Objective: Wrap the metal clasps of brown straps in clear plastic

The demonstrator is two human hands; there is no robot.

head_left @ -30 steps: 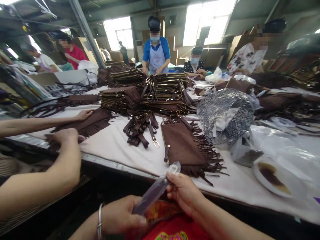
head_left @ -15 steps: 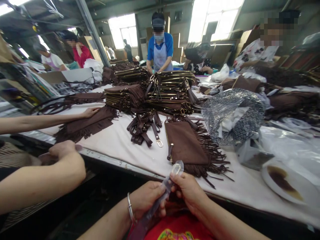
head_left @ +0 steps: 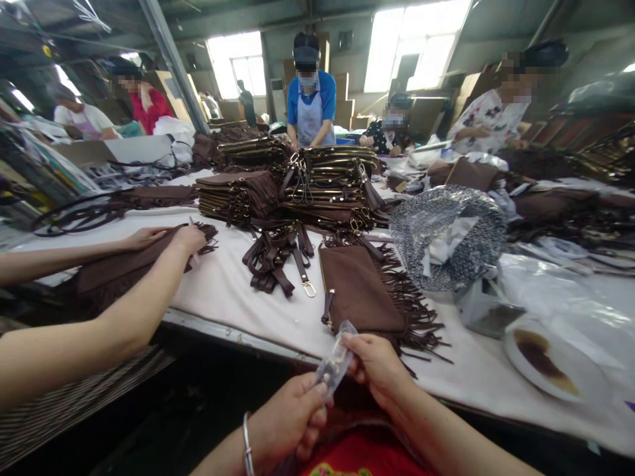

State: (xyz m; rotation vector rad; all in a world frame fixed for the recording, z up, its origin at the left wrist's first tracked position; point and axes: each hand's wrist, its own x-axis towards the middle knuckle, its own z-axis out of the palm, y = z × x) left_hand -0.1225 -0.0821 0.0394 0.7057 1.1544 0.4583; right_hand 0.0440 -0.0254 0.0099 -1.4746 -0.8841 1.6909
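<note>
In front of my body, both hands are closed on a brown wrist strap with a metal clasp, wrapped in a clear plastic sleeve point(head_left: 331, 371). My left hand point(head_left: 297, 413), with a silver bangle at its wrist, grips the lower part of it. My right hand point(head_left: 374, 363) pinches the upper end near the clasp. Just beyond lies a flat brown fringed pouch point(head_left: 364, 291) with a zip along its left side. To its left is a tangle of bare brown straps point(head_left: 268, 261), one with a gold clasp point(head_left: 309, 289).
Stacked brown pouches point(head_left: 327, 192) stand mid-table. At left, a co-worker's hands point(head_left: 188, 241) rest on a fringed brown piece point(head_left: 124, 268). On the right are a grey speckled bag point(head_left: 411, 225), clear plastic point(head_left: 546, 277) and a stained white dish point(head_left: 516, 380). Other people sit or stand behind.
My left hand has shifted down the wrapped strap, and less of its lower end shows. The co-worker's nearer hand has moved forward onto the brown piece. The camera view has shifted slightly.
</note>
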